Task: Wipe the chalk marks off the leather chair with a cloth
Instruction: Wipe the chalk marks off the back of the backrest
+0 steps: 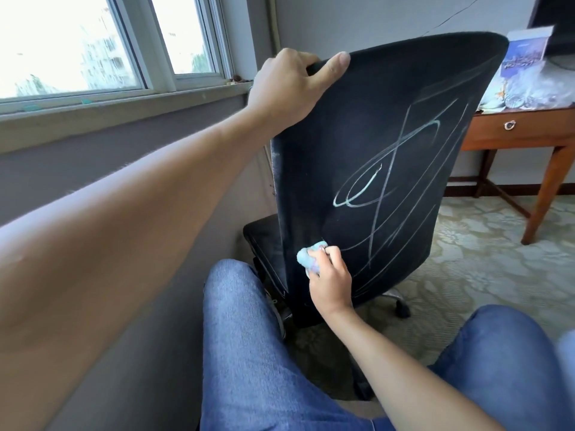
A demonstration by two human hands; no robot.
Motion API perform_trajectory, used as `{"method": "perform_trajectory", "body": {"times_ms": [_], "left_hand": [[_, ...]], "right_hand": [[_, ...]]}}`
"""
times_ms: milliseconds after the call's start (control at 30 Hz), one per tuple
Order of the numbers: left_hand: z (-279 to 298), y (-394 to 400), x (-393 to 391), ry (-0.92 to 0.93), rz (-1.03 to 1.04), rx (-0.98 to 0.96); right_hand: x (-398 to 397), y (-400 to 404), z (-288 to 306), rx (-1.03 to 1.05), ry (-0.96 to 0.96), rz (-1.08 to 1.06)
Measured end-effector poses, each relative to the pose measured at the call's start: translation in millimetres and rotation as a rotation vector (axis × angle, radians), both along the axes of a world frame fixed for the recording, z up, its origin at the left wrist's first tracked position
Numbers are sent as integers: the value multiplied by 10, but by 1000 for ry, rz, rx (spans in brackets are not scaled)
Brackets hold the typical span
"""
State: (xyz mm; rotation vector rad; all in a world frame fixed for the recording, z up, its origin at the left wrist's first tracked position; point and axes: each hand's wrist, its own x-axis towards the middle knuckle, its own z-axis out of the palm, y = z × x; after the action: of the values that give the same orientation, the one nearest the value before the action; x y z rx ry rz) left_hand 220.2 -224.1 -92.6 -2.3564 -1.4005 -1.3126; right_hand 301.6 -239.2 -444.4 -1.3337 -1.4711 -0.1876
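Two bare hands work on the back of a black chair [357, 144], the reference point for all positions. Left hand [289, 85] grasps the chair's upper left corner, thumb on the near face, fingers curled over the top edge. Right hand [331, 279] clenches a bunched pale blue cloth [308, 255] and presses it against the lower left of the chair back. White chalk marks [395, 188], loops and long diagonal strokes, cover the centre and right of that surface. Right of the chair stands a wooden table [522, 135]; left of it, a window [93, 45]; before it, knees in blue jeans [249, 337]
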Motion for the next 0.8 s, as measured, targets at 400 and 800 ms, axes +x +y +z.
{"method": "perform_trajectory", "body": {"times_ms": [400,800], "left_hand": [[-449,100,37,398,382,653],[-686,108,-3,659,403,658]], "right_hand": [[120,-233,1316,173,190,77],[66,108,-186,-140,127,14]]}}
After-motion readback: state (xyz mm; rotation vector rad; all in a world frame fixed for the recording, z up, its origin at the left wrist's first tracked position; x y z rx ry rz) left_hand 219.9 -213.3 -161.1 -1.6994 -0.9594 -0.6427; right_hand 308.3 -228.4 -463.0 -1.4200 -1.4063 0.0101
